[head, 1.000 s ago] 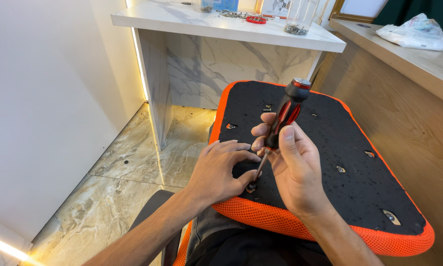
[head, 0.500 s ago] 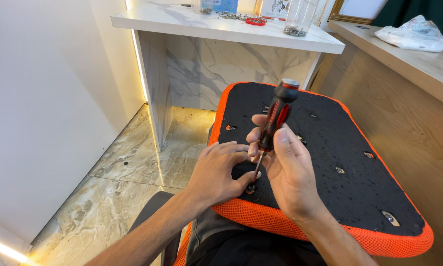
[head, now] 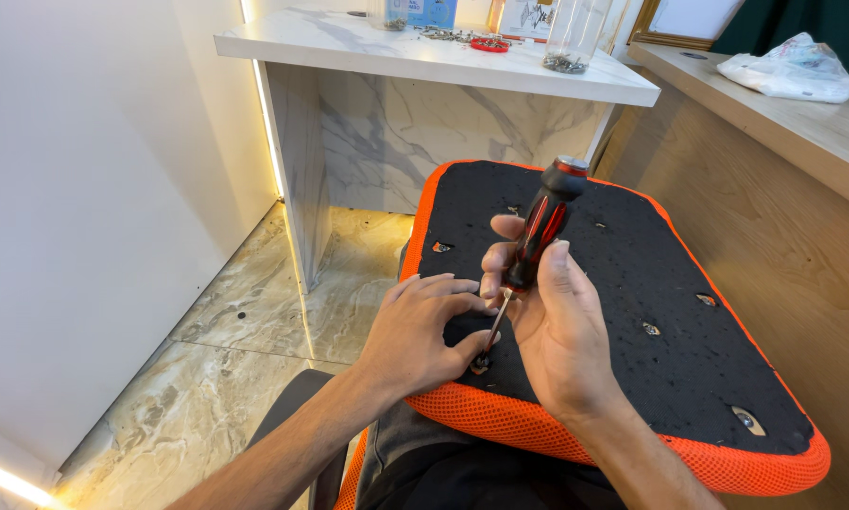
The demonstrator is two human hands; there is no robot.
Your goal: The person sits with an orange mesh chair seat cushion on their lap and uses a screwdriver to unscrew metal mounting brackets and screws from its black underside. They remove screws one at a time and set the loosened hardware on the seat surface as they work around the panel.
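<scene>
A single head-worn camera looks steeply down and forward from above the person's lap, close to the work. The fingers [head: 443,288] sit near the centre of the frame, with both forearms entering from the lower edge. Just beyond the fingers the upturned orange-edged seat cushion [head: 632,283] fills the right half at near range. Farther beyond them stands the white marble counter [head: 424,57] along the top edge, and left of the fingers the marble floor [head: 245,331] drops away beside a white wall. No second view exists.
</scene>
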